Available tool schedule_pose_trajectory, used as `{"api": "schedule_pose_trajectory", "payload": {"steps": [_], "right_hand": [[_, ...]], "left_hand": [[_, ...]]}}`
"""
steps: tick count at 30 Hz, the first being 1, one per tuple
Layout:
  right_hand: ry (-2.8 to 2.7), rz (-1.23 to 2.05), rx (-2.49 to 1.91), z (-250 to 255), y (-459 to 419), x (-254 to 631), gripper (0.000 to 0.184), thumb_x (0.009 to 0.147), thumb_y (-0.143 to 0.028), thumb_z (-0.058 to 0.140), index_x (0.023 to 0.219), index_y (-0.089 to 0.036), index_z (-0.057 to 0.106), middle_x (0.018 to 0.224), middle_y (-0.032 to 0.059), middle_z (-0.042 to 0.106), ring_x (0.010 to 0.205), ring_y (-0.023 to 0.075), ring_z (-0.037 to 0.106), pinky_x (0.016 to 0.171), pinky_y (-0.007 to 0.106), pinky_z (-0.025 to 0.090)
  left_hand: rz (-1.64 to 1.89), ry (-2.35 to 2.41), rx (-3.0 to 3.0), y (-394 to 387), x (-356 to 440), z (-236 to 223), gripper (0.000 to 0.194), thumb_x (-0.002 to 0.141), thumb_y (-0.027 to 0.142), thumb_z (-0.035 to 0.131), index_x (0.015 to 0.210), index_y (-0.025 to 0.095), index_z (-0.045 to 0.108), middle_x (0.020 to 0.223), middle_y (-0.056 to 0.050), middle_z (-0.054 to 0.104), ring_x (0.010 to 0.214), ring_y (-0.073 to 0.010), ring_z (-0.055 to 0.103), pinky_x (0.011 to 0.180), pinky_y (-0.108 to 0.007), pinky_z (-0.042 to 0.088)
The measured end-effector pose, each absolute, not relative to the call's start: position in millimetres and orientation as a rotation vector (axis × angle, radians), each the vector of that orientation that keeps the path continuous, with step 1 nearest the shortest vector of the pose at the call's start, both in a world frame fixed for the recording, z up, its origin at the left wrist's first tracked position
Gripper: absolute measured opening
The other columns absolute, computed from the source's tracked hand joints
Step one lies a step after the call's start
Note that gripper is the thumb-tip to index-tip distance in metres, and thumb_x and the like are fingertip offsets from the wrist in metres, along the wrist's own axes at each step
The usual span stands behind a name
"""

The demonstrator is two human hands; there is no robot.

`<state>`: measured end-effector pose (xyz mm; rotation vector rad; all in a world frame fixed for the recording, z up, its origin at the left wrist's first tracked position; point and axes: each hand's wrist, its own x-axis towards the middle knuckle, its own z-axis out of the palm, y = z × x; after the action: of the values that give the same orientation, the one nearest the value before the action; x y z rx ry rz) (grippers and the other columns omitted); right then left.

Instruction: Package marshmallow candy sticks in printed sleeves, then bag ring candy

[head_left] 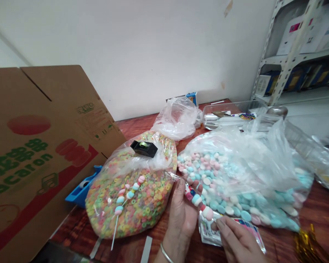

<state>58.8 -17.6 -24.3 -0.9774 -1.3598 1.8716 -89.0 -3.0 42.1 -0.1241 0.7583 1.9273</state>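
My left hand, with a metal bangle at the wrist, is palm up, its fingers curled round a candy skewer. Pink, white, blue and red candies are threaded along it, and clear film seems to stick out past its far end. My right hand pinches at its near end; the stick there is hidden by the fingers. Beneath the right hand lies a flat clear packet with printed colours. Another candy skewer on a white stick rests on a large bag of ring-shaped candies, left of my left hand.
A black tape dispenser sits on the ring-candy bag. A bag of pastel candies spreads at right. A cardboard box and blue tape dispenser stand left. Behind are a crumpled plastic bag, clear tray and shelf.
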Motion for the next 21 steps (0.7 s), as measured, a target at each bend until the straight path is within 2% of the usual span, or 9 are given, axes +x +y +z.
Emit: {"api": "schedule_pose_trajectory", "payload": {"steps": [2, 4, 8, 11, 13, 15, 17, 19, 21], "right_hand": [[-1.188, 2.187, -0.943, -26, -16, 56, 0.056, 0.079, -0.074, 0.055, 0.078, -0.019, 0.06, 0.049, -0.0106, 0.028, 0.038, 0.0057, 0.02, 0.036, 0.017, 0.024], [-1.211, 2.2, -0.905, -27, -15, 56, 0.057, 0.079, -0.076, 0.054, 0.078, -0.019, 0.06, 0.048, -0.0114, 0.027, 0.037, 0.0053, 0.019, 0.035, 0.017, 0.022], [-1.842, 1.457, -0.802, -30, -11, 63, 0.035, 0.096, -0.045, 0.048, 0.08, -0.019, 0.064, 0.068, 0.0007, 0.059, 0.061, 0.013, 0.056, 0.058, 0.021, 0.045], [-2.142, 0.811, -0.702, -34, -6, 71, 0.017, 0.095, -0.023, 0.051, 0.097, -0.019, 0.068, 0.076, 0.004, 0.068, 0.067, 0.0162, 0.064, 0.063, 0.023, 0.048], [-2.165, 0.599, -0.662, -36, -4, 74, 0.019, 0.093, -0.018, 0.054, 0.104, -0.019, 0.069, 0.075, 0.0044, 0.069, 0.067, 0.0178, 0.067, 0.063, 0.023, 0.048], [-2.115, 0.73, -0.697, -33, -2, 74, 0.021, 0.095, -0.022, 0.051, 0.106, -0.019, 0.069, 0.075, 0.0038, 0.069, 0.068, 0.0178, 0.067, 0.063, 0.023, 0.049], [-1.983, 1.075, -0.8, -27, -2, 72, 0.024, 0.097, -0.031, 0.048, 0.099, -0.02, 0.069, 0.076, 0.0023, 0.067, 0.071, 0.017, 0.065, 0.064, 0.022, 0.049], [-1.784, 1.433, -0.888, -20, -2, 70, 0.032, 0.096, -0.044, 0.048, 0.089, -0.019, 0.068, 0.07, -0.0002, 0.061, 0.065, 0.0151, 0.059, 0.058, 0.021, 0.046], [-1.555, 1.736, -0.912, -18, -2, 68, 0.043, 0.091, -0.057, 0.052, 0.081, -0.018, 0.066, 0.056, -0.0045, 0.047, 0.051, 0.0106, 0.045, 0.046, 0.019, 0.034]], "left_hand": [[1.947, 0.776, -0.145, -1, -86, 43, 0.006, 0.086, 0.02, 0.066, 0.09, 0.017, 0.067, 0.086, -0.002, 0.068, 0.082, -0.0163, 0.069, 0.089, -0.041, 0.057], [1.943, 0.821, -0.2, 0, -82, 45, 0.008, 0.087, 0.023, 0.064, 0.085, 0.016, 0.066, 0.082, -0.003, 0.067, 0.078, -0.0171, 0.069, 0.083, -0.04, 0.059], [1.925, 0.939, -0.27, 3, -76, 54, 0.013, 0.088, 0.027, 0.062, 0.082, 0.015, 0.063, 0.08, -0.005, 0.067, 0.072, -0.0173, 0.069, 0.075, -0.037, 0.06], [1.911, 0.979, -0.231, 3, -71, 56, 0.014, 0.089, 0.028, 0.062, 0.089, 0.014, 0.064, 0.081, -0.007, 0.069, 0.076, -0.0191, 0.07, 0.072, -0.034, 0.06], [1.891, 0.996, -0.184, 1, -67, 53, 0.017, 0.089, 0.03, 0.062, 0.091, 0.013, 0.065, 0.081, -0.008, 0.069, 0.076, -0.0193, 0.07, 0.072, -0.032, 0.06], [1.865, 1.0, -0.131, -2, -65, 47, 0.018, 0.086, 0.03, 0.066, 0.092, 0.013, 0.065, 0.08, -0.008, 0.069, 0.078, -0.0194, 0.07, 0.075, -0.031, 0.058], [1.817, 0.976, -0.065, -6, -65, 41, 0.019, 0.082, 0.028, 0.072, 0.094, 0.014, 0.065, 0.082, -0.007, 0.07, 0.084, -0.0206, 0.07, 0.08, -0.033, 0.057], [1.756, 0.895, 0.019, -11, -71, 38, 0.025, 0.079, 0.03, 0.074, 0.099, 0.016, 0.066, 0.096, -0.01, 0.071, 0.097, -0.0244, 0.069, 0.086, -0.036, 0.054], [1.716, 0.776, 0.104, -13, -82, 40, 0.037, 0.077, 0.038, 0.075, 0.108, 0.019, 0.065, 0.12, -0.014, 0.066, 0.116, -0.0292, 0.061, 0.094, -0.042, 0.051]]}}
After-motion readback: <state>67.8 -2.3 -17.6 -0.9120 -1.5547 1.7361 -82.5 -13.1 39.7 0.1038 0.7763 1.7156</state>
